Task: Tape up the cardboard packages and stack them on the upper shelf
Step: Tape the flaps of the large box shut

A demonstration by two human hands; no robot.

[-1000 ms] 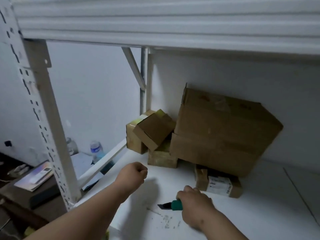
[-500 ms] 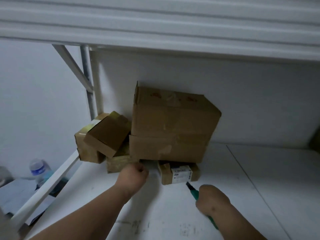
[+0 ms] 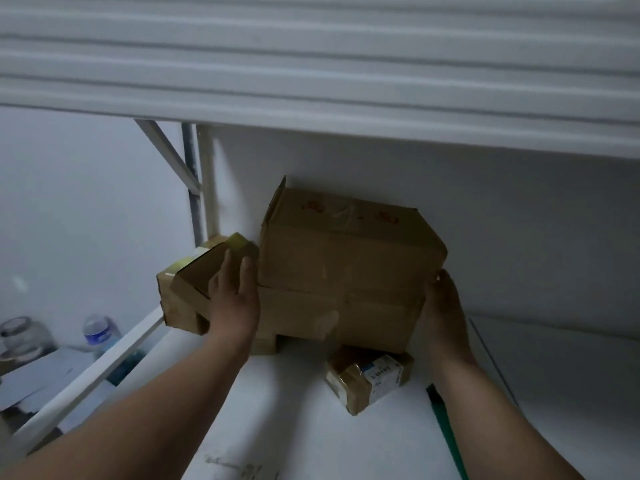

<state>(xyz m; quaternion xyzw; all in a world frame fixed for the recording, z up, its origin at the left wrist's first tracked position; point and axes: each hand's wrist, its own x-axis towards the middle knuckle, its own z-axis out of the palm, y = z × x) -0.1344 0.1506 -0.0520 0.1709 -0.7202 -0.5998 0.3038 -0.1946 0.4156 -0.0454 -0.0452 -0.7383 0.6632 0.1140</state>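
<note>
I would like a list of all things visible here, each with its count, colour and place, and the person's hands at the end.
Big box: one, brown, on a flatter box, against back wall.
Flat box: one, brown, under it.
Small boxes: several, brown, stacked left.
Labelled box: one, brown, white label, shelf front.
Knife: one, green, on shelf, right.
Bottle: one, clear, blue label, lower left.
Left hand: on tilted small box.
Right hand: at big box's right side.

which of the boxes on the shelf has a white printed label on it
The small box lying alone at the front, just below the big stacked boxes. It alone shows a white label; the others are plain brown cardboard.
</note>
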